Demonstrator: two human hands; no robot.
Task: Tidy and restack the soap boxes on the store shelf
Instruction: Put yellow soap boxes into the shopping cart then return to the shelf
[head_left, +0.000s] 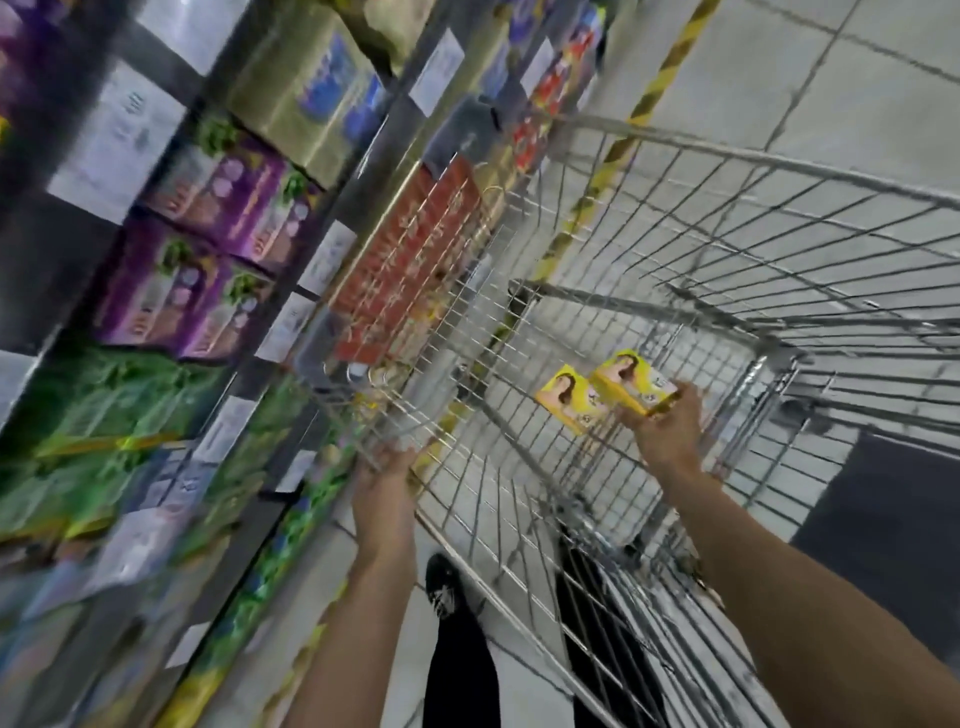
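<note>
Shelving (244, 374) is running along 7 to 11 o'clock and is heavily motion-blurred. It is carrying purple boxes (208, 260) at 10, green boxes (104, 405) at 8 and red boxes (415, 249) near 12. Wire cart (779, 163) is taking up 1 to 5 o'clock, sitting just beside the shelf edge.

Left hand (389, 478) at 7 o'clock is looking wrapped over the cart's near rim. Blur is hiding the fingers, so I'm treating that as likely. Right hand (667, 431) at 4 o'clock is reaching into the cart, fingers clamping the edge of a yellow soap box (636, 382) at 3 o'clock. Second yellow box (569, 397) is touching it on its 9 o'clock side. Can't tell if it's riding in the same grip.

Judging the step: pulling stock out of the cart for the shelf. To do it well:
- Be spreading thumb and fingers across both boxes before lifting. An edge pinch is risking a drop.
- Be lifting straight up past the rim, left hand bracing the cart.
- Be facing prints outward, flush with the matching stack. Blur is hiding where that stack is.
</note>
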